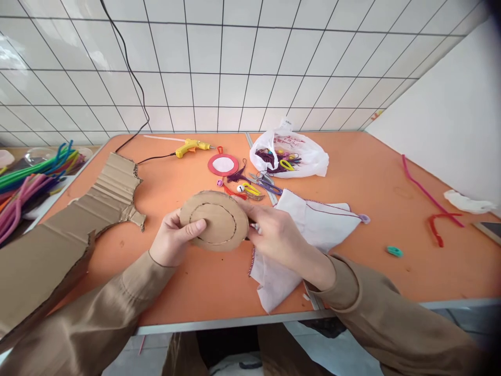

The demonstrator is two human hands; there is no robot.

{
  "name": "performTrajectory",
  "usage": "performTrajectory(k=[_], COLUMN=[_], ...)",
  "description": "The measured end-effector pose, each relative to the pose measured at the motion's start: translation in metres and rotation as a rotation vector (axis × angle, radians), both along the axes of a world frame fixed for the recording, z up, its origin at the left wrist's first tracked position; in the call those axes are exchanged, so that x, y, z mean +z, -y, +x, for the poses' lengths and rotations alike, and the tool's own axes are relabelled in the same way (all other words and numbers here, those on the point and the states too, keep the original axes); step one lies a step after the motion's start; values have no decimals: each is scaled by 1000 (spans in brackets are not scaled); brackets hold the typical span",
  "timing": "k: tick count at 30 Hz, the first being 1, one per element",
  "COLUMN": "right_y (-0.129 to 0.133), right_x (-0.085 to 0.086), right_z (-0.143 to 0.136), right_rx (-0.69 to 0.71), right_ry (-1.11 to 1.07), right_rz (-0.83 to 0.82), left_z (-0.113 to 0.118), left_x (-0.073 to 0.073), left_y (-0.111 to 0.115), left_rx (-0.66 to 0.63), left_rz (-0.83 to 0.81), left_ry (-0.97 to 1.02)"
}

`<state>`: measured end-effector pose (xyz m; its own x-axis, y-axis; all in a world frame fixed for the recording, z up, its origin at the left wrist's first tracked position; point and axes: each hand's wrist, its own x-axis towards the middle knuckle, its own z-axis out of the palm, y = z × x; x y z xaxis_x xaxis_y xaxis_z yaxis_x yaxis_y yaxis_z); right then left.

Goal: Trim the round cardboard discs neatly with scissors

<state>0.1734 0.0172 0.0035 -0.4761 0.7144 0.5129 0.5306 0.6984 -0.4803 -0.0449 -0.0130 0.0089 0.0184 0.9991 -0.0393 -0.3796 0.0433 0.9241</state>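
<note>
Over the bench (219, 292), near its front edge and left of the seam, I have the cardboard disc (221, 222) between both hands. My left hand (176, 235) is clamped on its left rim, thumb flat on the face; my right hand (277, 230) has its fingers at the right rim, but I cannot tell what they close on. Beneath the right hand, white cloth (321, 227) with dark edging crowds that side. Just beyond the disc I see purple-handled scissors (271, 184), a dark tassel (237, 176) and a white bell (240, 188); past those, a red-rimmed round piece (223, 165), a yellow glue gun (191, 148) and a plastic bag (315, 163) of trimmings. Leftward, a large cardboard sheet (50, 248) takes up the bench beside my left forearm. Well to the right lie a teal coil (394, 251) and red and pink fuzzy stems (425, 183). The disc's flat, inner-ringed face is turned toward my camera; its outline looks longest left to right.
</note>
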Motion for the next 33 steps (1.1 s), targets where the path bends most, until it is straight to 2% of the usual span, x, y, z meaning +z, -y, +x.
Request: performTrajectory(k=[2,4,5,7,10,13,19,21,25,33], right_y=[-5,-10,-12,-15,-14,-12,-7,-5,-4,-4], right_x=[2,5,7,10,12,12,18,19,20,19], right_z=[6,13,16,21,24,21,17,18,19,19], right_rx=[-66,-73,-9,167,288,240,87,38,-14,10], right_ry=[-142,-320,-408,-557,-563,-439,-123,-51,30,3], right_rz=[-98,-306,-429,-575,-629,-534,-100,-6,32,65], left_z=[-2,-5,-6,-7,-7,-5,-1,-1,-1,-2], left_x=[4,6,6,6,7,8,9,8,8,9], left_y=[-1,-3,-4,-6,-6,-4,-2,-2,-1,0], left_rx=[57,93,105,121,123,150,185,173,150,101], left_rz=[-48,-73,-80,-89,-88,-76,-23,-12,-20,-38], left_ry=[28,44,46,42,17,6,-17,-52,-103,-124])
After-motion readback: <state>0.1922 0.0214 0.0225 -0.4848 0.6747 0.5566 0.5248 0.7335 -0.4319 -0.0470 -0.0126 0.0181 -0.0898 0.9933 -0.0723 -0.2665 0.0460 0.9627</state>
